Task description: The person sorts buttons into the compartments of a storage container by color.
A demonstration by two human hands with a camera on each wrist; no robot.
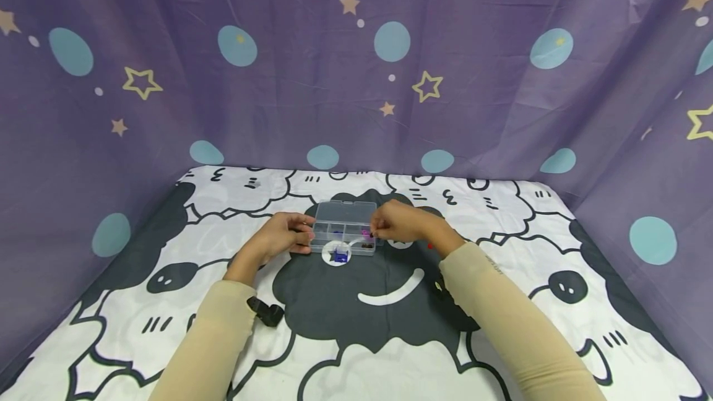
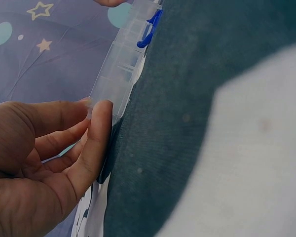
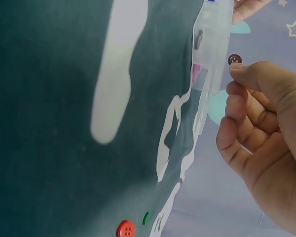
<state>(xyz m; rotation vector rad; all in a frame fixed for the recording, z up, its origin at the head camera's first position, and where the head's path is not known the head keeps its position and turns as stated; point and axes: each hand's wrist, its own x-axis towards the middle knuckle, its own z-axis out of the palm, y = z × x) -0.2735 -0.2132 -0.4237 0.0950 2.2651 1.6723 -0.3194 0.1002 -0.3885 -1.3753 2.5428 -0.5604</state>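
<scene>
A clear plastic compartment box (image 1: 346, 211) stands with its lid raised on the dark patch of the cloth. At its left end my left hand (image 1: 277, 235) grips the box wall between thumb and fingers, as the left wrist view also shows. Over the right end, my right hand (image 1: 402, 221) pinches a dark red-brown button (image 3: 235, 59) between thumb and forefinger, above the box. Inside the right compartments lie pink pieces (image 1: 366, 232) and dark brown pieces (image 1: 367, 245). A small blue item (image 1: 340, 257) is at the front of the box; its kind is unclear.
To the right of the box, a red button (image 3: 126, 229) and a green button (image 3: 146, 218) lie on the cloth. A black strap-like object (image 1: 266, 312) is by the left forearm. Behind the table hangs a purple curtain (image 1: 312, 79).
</scene>
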